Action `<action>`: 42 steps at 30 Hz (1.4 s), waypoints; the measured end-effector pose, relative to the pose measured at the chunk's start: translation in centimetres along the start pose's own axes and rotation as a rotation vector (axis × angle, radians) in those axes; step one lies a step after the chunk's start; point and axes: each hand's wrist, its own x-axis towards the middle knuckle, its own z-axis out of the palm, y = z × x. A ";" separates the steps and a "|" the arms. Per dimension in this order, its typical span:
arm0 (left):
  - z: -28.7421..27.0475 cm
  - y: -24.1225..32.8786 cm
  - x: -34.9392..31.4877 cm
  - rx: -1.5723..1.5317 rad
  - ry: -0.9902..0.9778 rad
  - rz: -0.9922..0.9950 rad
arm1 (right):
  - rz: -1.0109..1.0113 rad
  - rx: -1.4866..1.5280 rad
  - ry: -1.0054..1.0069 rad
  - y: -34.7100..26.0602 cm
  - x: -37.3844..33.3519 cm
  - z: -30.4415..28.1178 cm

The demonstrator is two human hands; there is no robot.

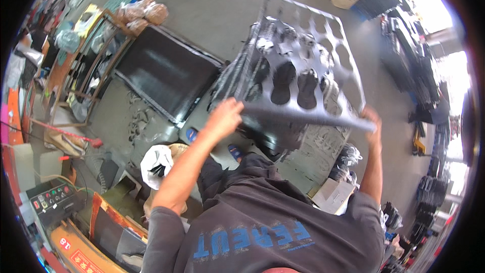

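Between my two raised hands hangs a large dark sheet [303,115] with rows of shoe-sole-shaped holes cut through it. My left hand [227,117] is closed on its near left corner, and my right hand [372,119] grips the near right corner. The far edge of the sheet tilts up and away from me. Beneath it lies a pile of dark sheets [283,139], partly hidden; dark shapes and light patches show through the holes. To the left, a stack of smooth black sheets [166,68] rests low near the floor.
A control box with buttons [50,198] and an orange machine part [81,250] stand at lower left. Beside my left leg is a white bag [155,164]. A wooden rack [63,88] stands left, a cardboard box [333,194] lower right. Dark scraps [139,121] litter the floor.
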 end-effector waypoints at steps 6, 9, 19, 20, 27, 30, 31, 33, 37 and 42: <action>8.3 -13.9 -16.1 -0.574 -0.301 -0.425 | 1.124 -0.105 -0.648 6.9 -26.3 14.1; 6.4 -22.8 -25.8 -0.526 0.001 -0.970 | 1.677 0.402 -0.736 -1.0 -24.4 23.0; 0.8 -34.1 -38.0 -1.050 0.263 -1.554 | 0.828 0.745 -0.761 -29.1 18.2 58.9; 1.5 -33.5 -37.8 -1.148 0.299 -1.565 | 0.847 0.643 -0.778 -30.5 21.0 60.1; 4.8 -23.3 -34.1 -1.567 0.615 -1.678 | 0.745 0.431 -1.095 -29.7 26.0 70.7; 5.9 -17.2 -31.9 -1.573 0.834 -1.847 | -0.069 0.111 -1.528 -27.3 25.9 73.5; 6.5 -15.6 -31.3 -1.588 0.846 -1.898 | 0.137 0.114 -1.578 -27.2 26.2 74.3; 7.7 -12.3 -30.3 -1.646 0.871 -1.964 | 0.506 -0.061 -1.616 -27.9 27.2 75.6; 9.9 -7.6 -27.9 -1.731 1.074 -2.007 | 0.573 0.150 -1.575 -32.4 30.1 78.7; 12.6 -1.1 -25.0 -1.548 1.154 -2.004 | 0.554 0.235 -1.670 -39.1 31.5 82.8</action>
